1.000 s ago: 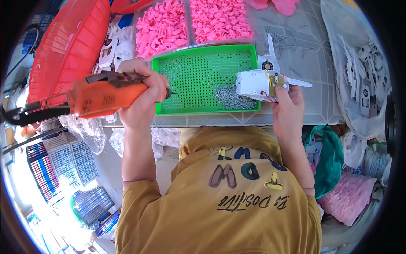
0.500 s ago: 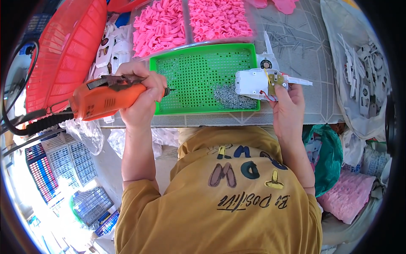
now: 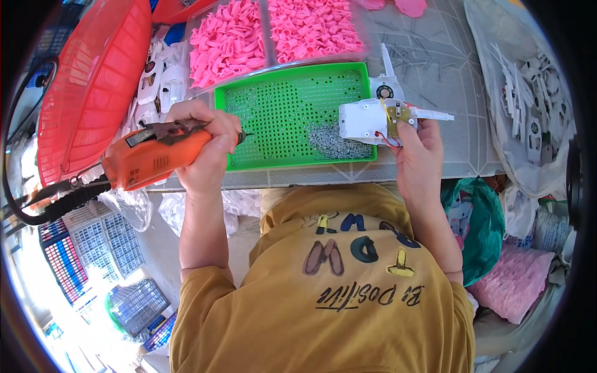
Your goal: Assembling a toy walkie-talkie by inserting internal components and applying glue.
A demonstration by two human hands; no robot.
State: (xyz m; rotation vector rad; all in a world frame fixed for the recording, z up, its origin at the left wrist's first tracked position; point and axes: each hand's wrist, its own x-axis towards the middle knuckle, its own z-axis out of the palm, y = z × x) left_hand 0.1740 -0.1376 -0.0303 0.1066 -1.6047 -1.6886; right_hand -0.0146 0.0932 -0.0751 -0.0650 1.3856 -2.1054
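The person wears a mustard-brown cloth T-shirt [image 3: 323, 336] with loose short sleeves [image 3: 202, 298] that end around the elbows. Across its front sit chunky block letters [image 3: 364, 248] in brown, dark teal, navy and yellow (upside down from this view), beside a line of thin black brush-style script [image 3: 370, 295], partly underlined. The forearms [image 3: 204, 233], left hand [image 3: 205, 143] and right hand [image 3: 420, 152] are bare.

Left forearm [image 3: 205, 230] bare, near upright in view, elbow bent. Left grip [image 3: 209, 155] closed in a full wrap, fingers curled, thumb lying along the inner side. Right forearm [image 3: 438, 233] bare, leaning inward toward the wrist. Right grip [image 3: 415, 152] in a pinch: thumb on top, fingers curled, mostly hidden. Hands well apart, about level.
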